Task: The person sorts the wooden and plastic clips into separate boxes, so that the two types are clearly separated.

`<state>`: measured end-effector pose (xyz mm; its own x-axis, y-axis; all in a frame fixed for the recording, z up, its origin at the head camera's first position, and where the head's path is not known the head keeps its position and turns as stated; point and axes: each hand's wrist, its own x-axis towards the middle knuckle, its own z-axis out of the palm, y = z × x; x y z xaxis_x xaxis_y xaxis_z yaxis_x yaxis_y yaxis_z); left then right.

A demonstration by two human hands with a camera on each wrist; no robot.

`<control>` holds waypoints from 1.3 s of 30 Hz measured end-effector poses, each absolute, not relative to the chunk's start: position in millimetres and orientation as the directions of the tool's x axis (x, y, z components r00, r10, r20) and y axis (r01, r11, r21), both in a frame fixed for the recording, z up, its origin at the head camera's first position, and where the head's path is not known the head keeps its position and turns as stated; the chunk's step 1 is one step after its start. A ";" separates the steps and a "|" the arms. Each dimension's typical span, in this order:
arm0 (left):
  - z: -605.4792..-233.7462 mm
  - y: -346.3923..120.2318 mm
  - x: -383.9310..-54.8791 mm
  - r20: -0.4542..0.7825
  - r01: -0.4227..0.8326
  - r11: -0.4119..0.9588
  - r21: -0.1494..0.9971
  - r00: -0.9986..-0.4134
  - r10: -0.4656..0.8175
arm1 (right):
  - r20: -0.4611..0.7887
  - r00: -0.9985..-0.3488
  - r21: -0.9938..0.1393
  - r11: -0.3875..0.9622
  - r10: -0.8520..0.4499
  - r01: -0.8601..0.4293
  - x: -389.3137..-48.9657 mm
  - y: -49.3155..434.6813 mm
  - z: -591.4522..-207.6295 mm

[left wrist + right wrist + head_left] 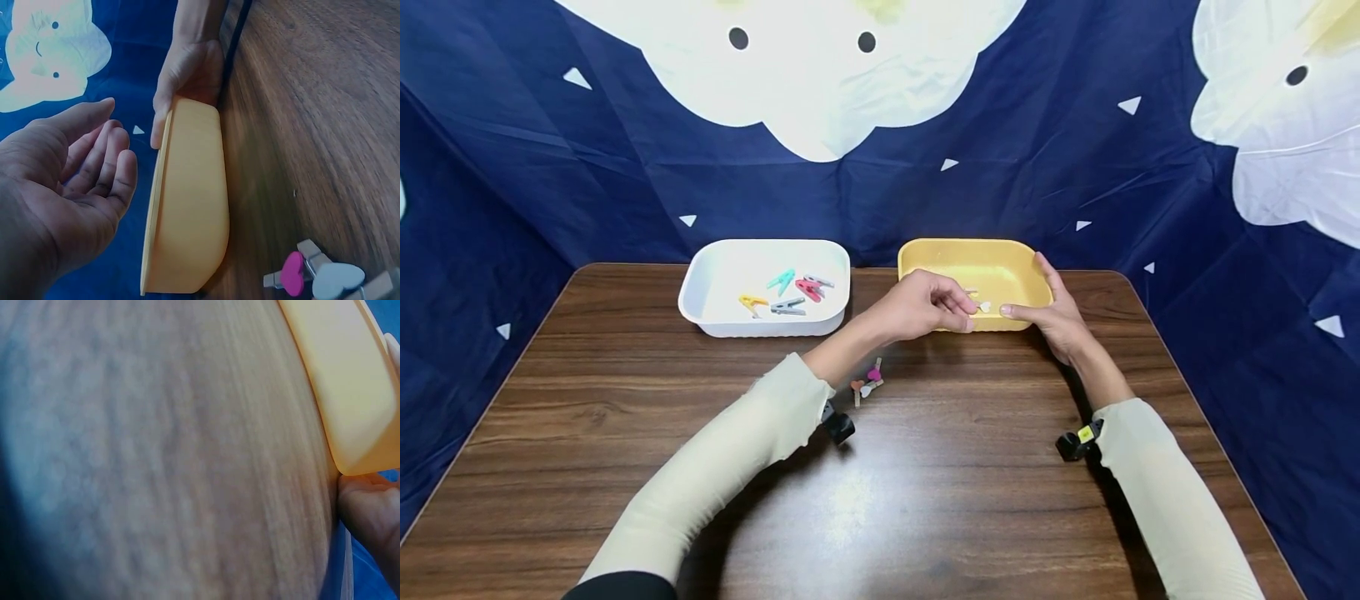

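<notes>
Over the near rim of a yellow plastic tub (917, 250) hovers my left hand (921, 307), its fingers loosely bent. The left wrist view shows nothing between that hand's thumb and fingers. Just past its fingertips in the head view, a small wooden clip with a white heart (984, 307) shows inside the tub. My right hand (1060, 321) grips the tub's right end, thumb over the near rim and fingers along the side. In the right wrist view, only part of the hand (372, 509) shows beside the tub's corner.
A white tub (715, 321) on the left holds several plastic clothespins, among them a yellow clothespin (751, 302) and a red one (808, 289). Three small wooden heart clips lie on the table, one with a pink heart (874, 375). A blue curtain hangs behind the table.
</notes>
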<state>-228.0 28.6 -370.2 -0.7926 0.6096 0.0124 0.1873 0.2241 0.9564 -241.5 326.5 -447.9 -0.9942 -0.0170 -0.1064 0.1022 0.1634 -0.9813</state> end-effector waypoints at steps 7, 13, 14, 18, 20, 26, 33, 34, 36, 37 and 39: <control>-373.1 19.0 -223.5 -0.005 0.184 0.239 0.954 -0.783 0.622 | -0.106 -0.994 -0.977 0.187 -0.017 0.101 -241.4 326.9 -449.1; -376.5 9.7 -221.1 -0.041 0.181 0.286 0.941 -0.778 0.627 | -0.111 -0.994 -0.974 0.201 -0.015 0.106 -240.4 328.2 -448.2; -377.0 8.1 -220.7 -0.042 0.184 0.290 0.939 -0.776 0.630 | -0.110 -0.994 -0.974 0.200 -0.013 0.105 -240.1 328.3 -447.9; -379.1 0.3 -217.9 -0.040 0.197 0.300 0.934 -0.773 0.633 | -0.103 -0.995 -0.976 0.192 -0.012 0.099 -239.4 328.4 -447.8; -381.6 -4.8 -216.4 -0.044 0.199 0.309 0.930 -0.775 0.630 | -0.101 -0.995 -0.978 0.184 -0.014 0.097 -239.5 327.9 -448.1; -392.5 -21.4 -214.1 -0.066 0.187 0.344 0.920 -0.791 0.608 | -0.103 -0.994 -0.980 0.176 -0.023 0.097 -239.7 326.6 -448.7; -398.2 -34.5 -213.1 -0.070 0.194 0.359 0.913 -0.793 0.605 | -0.102 -0.995 -0.980 0.174 -0.022 0.096 -239.9 326.4 -448.4; -398.6 -35.9 -212.9 -0.072 0.194 0.361 0.912 -0.792 0.606 | -0.101 -0.995 -0.980 0.176 -0.022 0.095 -239.8 326.5 -448.1; -399.2 -38.8 -212.3 -0.080 0.191 0.367 0.910 -0.788 0.610 | -0.098 -0.995 -0.980 0.176 -0.023 0.093 -239.7 326.5 -447.8; -399.6 -40.2 -211.9 -0.085 0.190 0.370 0.909 -0.786 0.613 | -0.097 -0.995 -0.980 0.177 -0.023 0.091 -239.6 326.4 -447.6; -400.6 -43.0 -210.7 -0.094 0.188 0.375 0.908 -0.781 0.618 | -0.095 -0.995 -0.980 0.178 -0.025 0.089 -239.3 326.3 -447.5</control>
<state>-210.7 -43.0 -400.6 -0.7805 0.6181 -0.0935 0.1881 0.3749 0.9078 -239.3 326.3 -447.5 -0.9951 -0.0248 -0.0952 0.0893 0.1783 -0.9799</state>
